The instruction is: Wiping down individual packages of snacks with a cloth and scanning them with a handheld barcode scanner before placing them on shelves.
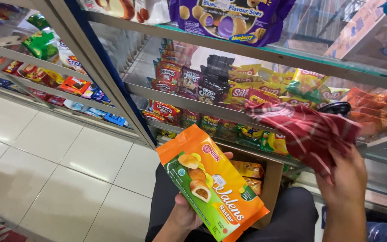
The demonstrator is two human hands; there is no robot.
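My left hand [183, 210] grips an orange and green snack packet [211, 179] from below, held tilted over my lap. My right hand [346, 177] holds up a red striped cloth [305, 127] in front of the glass display case. A dark round knob [335, 108] shows just above the cloth. An open cardboard box [272, 177] rests on my lap behind the packet, with more orange packets [249, 170] inside it.
A glass display case [126, 89] with metal shelves holds many snack packets [211, 87]. A purple biscuit bag [234, 18] lies on its top shelf. White floor tiles [45, 161] spread to the left. A second shelf unit [36, 67] stands at far left.
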